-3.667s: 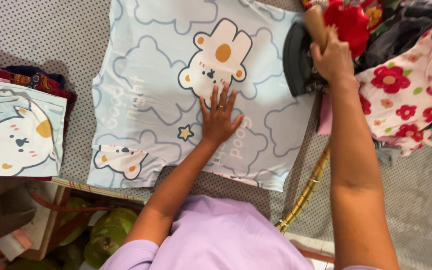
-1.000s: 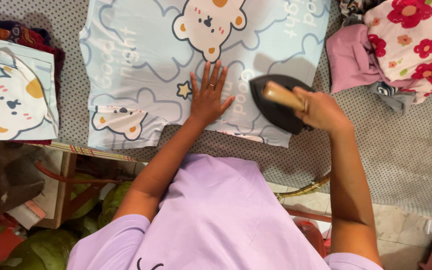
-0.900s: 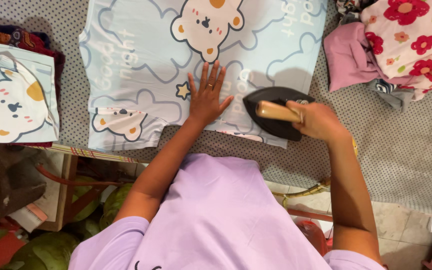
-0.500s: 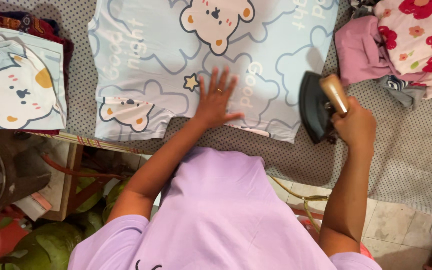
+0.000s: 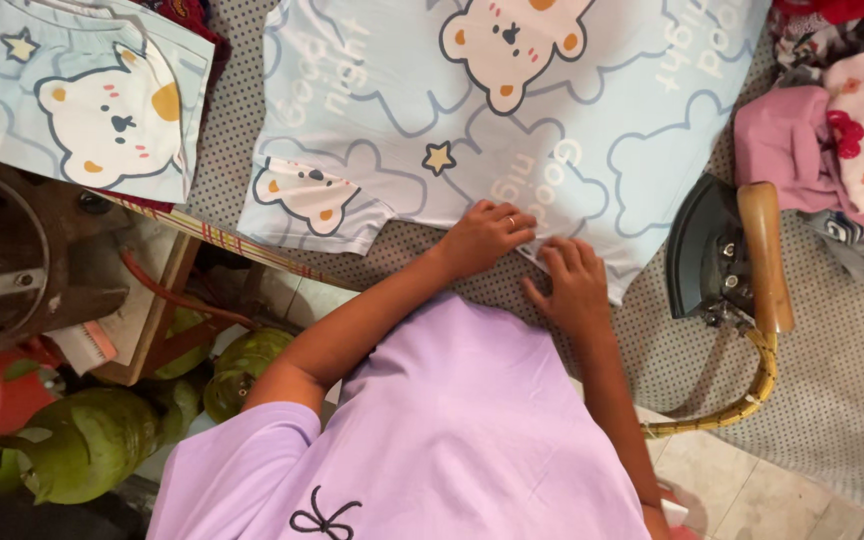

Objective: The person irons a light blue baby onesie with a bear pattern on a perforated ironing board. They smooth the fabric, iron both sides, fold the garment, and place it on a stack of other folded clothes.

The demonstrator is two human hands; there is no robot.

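The near hem of the light blue garment (image 5: 512, 130) is pinched by both hands: the left hand (image 5: 484, 236) and the right hand (image 5: 574, 285) are closed on the fabric edge, side by side. The garment is spread away from them, across the dotted grey table cover (image 5: 832, 400). The black iron (image 5: 727, 255) (wooden handle, held by nobody) is seen to the right of the garment, nearer to the right hand. A folded matching piece (image 5: 92, 95) lies to its left, and floral clothes (image 5: 852, 130) are piled beyond the iron.
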